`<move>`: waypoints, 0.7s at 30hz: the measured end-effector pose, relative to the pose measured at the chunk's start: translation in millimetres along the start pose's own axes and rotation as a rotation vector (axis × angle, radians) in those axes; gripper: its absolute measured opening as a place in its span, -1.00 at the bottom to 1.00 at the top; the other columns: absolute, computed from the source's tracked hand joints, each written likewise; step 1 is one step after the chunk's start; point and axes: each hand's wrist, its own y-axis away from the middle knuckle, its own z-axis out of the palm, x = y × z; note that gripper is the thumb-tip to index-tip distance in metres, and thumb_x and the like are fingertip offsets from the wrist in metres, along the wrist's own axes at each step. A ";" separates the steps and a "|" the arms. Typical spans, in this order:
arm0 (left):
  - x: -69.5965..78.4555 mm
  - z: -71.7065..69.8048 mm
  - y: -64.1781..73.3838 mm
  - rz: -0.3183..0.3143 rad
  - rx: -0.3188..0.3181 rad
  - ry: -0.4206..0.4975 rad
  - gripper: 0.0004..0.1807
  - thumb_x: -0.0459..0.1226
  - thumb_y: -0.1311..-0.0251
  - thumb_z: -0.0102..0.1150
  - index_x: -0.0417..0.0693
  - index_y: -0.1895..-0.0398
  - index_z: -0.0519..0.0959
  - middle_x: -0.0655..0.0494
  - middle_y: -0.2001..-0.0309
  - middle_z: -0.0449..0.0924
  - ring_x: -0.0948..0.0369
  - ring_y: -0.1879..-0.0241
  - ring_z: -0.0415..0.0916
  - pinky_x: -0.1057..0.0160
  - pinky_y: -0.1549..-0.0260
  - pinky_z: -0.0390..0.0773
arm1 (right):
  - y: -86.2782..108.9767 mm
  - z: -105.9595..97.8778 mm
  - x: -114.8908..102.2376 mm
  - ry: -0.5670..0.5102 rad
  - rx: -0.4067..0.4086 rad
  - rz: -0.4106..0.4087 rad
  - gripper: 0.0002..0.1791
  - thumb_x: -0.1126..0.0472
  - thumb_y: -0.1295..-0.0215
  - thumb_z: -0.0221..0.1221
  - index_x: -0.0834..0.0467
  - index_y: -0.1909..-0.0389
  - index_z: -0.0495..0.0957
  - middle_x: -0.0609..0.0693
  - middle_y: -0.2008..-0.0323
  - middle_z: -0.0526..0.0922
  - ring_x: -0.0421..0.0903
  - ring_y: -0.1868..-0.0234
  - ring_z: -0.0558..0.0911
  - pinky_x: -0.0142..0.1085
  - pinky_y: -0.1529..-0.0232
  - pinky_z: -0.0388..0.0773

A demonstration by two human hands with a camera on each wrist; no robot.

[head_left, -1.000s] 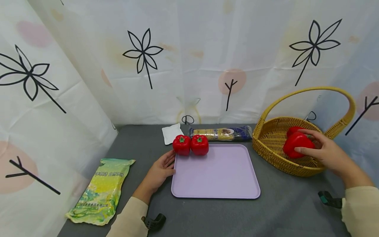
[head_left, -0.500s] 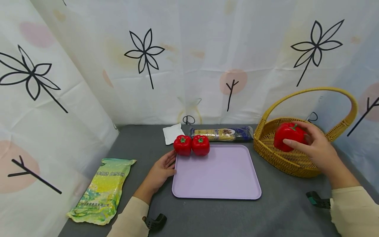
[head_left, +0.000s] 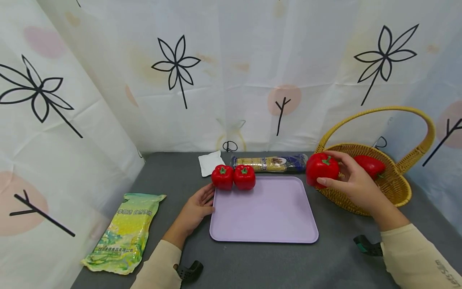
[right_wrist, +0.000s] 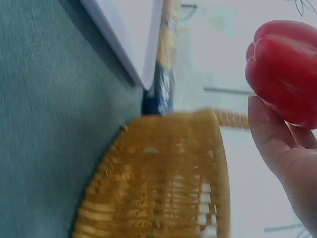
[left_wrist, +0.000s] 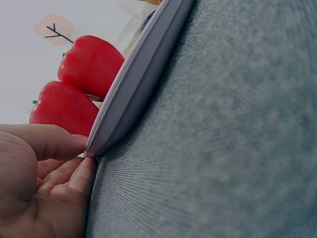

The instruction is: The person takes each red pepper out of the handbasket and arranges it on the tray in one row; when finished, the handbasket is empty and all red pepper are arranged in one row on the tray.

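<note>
My right hand (head_left: pixel 355 180) holds a red bell pepper (head_left: pixel 322 170) by its sides, over the left rim of the wicker basket (head_left: pixel 398 196). In the right wrist view the bell pepper (right_wrist: pixel 285 74) is up above the basket, thumb against it. Another red pepper (head_left: pixel 369 165) lies inside the basket, partly hidden by the hand. At the lilac tray (head_left: pixel 265 212), my left hand (head_left: pixel 195 208) pinches the left rim between thumb and fingers, as the left wrist view shows. Two red bell peppers (head_left: pixel 244 177) stand side by side in the tray's far left corner.
A pack of noodles (head_left: pixel 268 163) lies behind the tray, with a small white packet (head_left: pixel 210 163) to its left. A yellow-green bag (head_left: pixel 124 233) rests at the table's left side. The basket's tall handle (head_left: pixel 375 108) arches up behind the right hand.
My right hand has lifted the bell pepper out of the basket and carried it left to the rim, uncovering the other pepper inside. The left hand stays at the tray.
</note>
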 end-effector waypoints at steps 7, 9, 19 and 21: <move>1.1 -0.8 -0.1 0.008 -0.014 -0.013 -0.11 -0.73 -0.26 0.06 -0.42 -0.69 0.09 -0.32 -0.67 0.11 -0.17 -0.63 0.12 0.06 -0.45 0.33 | -10.6 27.6 -1.8 -0.068 -0.106 -0.054 -0.01 0.36 -0.33 0.48 0.25 -0.66 0.13 0.33 -0.50 0.30 0.42 -0.41 0.38 -0.34 0.00 0.71; 1.8 -0.9 -0.4 0.011 -0.020 -0.011 -0.11 -0.73 -0.26 0.06 -0.42 -0.69 0.09 -0.32 -0.67 0.10 -0.17 -0.64 0.11 0.06 -0.46 0.32 | -14.5 35.0 -0.8 -0.085 -0.131 -0.070 -0.02 0.39 -0.30 0.49 0.26 -0.63 0.16 0.32 -0.48 0.30 0.41 -0.43 0.37 -0.30 -0.03 0.72; 1.1 -1.5 -1.0 0.013 -0.025 -0.012 -0.11 -0.73 -0.25 0.05 -0.41 -0.69 0.09 -0.32 -0.67 0.10 -0.16 -0.64 0.10 0.07 -0.46 0.32 | -35.1 70.1 11.8 -0.061 -0.221 -0.058 -0.10 0.36 -0.29 0.50 0.28 -0.57 0.25 0.33 -0.44 0.30 0.42 -0.40 0.42 0.08 -0.17 0.71; 1.5 -1.4 -0.5 0.013 -0.024 -0.014 -0.10 -0.73 -0.25 0.06 -0.42 -0.69 0.08 -0.33 -0.67 0.10 -0.17 -0.64 0.11 0.06 -0.46 0.32 | -39.9 76.0 15.6 -0.043 -0.231 -0.052 -0.11 0.35 -0.30 0.50 0.28 -0.57 0.27 0.33 -0.45 0.30 0.41 -0.41 0.41 0.12 -0.20 0.68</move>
